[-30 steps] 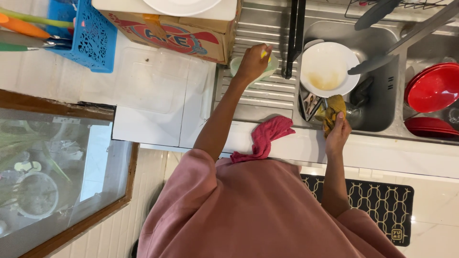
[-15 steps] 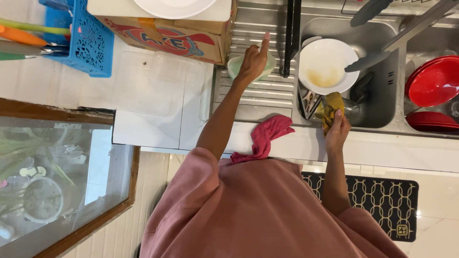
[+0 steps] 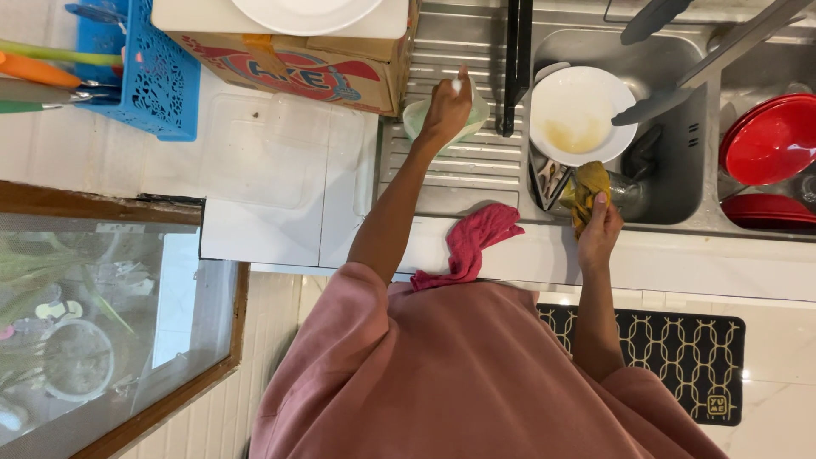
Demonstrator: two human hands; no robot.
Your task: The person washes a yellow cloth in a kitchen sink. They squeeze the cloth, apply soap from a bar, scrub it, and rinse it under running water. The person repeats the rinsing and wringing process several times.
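Pale green cup: on the ribbed drainboard, left of the sink; likely light, rigid plastic, slick if wet; best gripped at the rim. Left hand over it, fingers curled on the rim. Yellow sponge: soft, squashy, clasped in right hand at sink's front edge. White counter further left; tiled kitchen.
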